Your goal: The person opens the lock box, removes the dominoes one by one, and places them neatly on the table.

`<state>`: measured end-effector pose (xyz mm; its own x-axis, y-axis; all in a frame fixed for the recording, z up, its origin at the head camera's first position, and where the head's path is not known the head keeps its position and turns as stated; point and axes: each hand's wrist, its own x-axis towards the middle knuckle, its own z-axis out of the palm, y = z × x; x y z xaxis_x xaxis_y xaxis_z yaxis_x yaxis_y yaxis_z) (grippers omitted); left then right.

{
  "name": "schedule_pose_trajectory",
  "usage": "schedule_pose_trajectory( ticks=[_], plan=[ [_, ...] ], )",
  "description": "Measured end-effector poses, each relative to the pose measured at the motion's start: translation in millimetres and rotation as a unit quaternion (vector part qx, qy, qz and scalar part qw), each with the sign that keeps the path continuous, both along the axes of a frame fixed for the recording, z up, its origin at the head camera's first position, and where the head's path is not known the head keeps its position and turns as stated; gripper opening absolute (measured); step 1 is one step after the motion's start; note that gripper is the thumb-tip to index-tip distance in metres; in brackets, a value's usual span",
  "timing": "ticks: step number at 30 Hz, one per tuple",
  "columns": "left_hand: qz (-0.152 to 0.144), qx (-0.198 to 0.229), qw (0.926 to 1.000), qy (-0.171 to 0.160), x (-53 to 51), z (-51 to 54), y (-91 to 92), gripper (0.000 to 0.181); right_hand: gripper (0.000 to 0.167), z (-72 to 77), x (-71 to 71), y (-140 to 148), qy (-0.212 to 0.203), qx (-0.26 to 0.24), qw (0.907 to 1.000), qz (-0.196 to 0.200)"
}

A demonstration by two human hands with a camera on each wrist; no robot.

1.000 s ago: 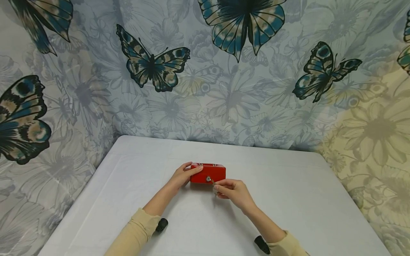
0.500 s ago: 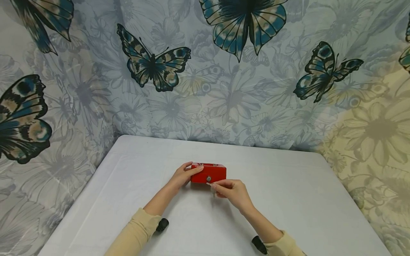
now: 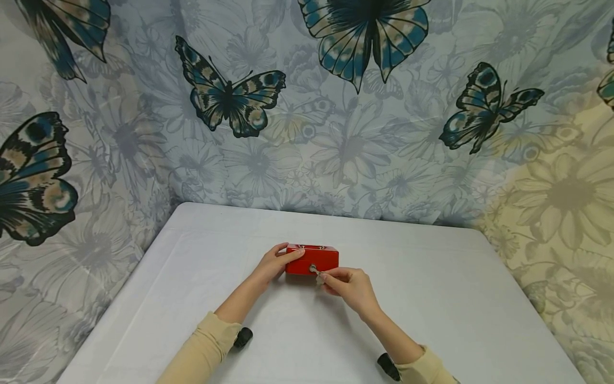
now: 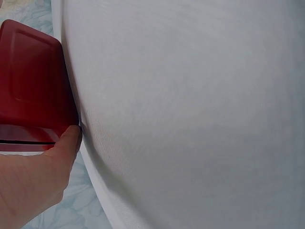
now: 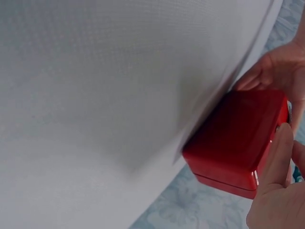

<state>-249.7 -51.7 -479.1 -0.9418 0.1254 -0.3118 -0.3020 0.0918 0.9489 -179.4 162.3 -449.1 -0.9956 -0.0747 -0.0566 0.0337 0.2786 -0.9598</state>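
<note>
A small red cash box (image 3: 326,258) stands on the white table, with a handle on its lid and a round lock (image 3: 312,266) on its front. My left hand (image 3: 271,265) holds the box by its left end, thumb across the upper front and fingers toward the back. Between thumb and fingertips, my right hand (image 3: 353,290) pinches a small silvery key (image 3: 316,272) whose tip meets the lock; how deep it sits cannot be seen. In the right wrist view, fingers hide the lock side of the box (image 5: 233,129). The left wrist view shows the box's plain end (image 4: 35,71).
A white cloth covers the table (image 3: 431,298) around the box. Behind it hangs a curtain (image 3: 336,149) printed with butterflies and flowers. Black wrist devices (image 3: 243,337) sit at both sleeves.
The key was beside and then below the lock; its tip has risen to the lock face. The left hand and the cash box have stayed in place.
</note>
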Motion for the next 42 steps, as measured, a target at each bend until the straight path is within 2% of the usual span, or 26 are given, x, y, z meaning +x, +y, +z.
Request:
schedule_pose_trajectory(
  ticks=[8,17,30,42],
  plan=[
    [0.003,-0.004,1.0000,-0.002,0.3,0.4,0.5,0.095,0.018,0.9,-2.4,0,0.036,0.051,0.9980,0.007],
    [-0.001,-0.001,1.0000,-0.008,1.5,2.9,0.4,0.098,0.022,5.5,-2.6,-6,0.069,0.119,0.9903,0.020],
    [-0.005,-0.017,0.9998,-0.011,0.9,4.2,-0.6,0.097,0.022,10.0,-4.4,-10,0.077,0.093,0.9923,0.027],
    [-0.010,-0.014,0.9998,-0.008,0.2,4.2,-1.5,0.098,0.021,8.9,-10.5,-17,0.116,0.099,0.9880,0.022]
  ],
)
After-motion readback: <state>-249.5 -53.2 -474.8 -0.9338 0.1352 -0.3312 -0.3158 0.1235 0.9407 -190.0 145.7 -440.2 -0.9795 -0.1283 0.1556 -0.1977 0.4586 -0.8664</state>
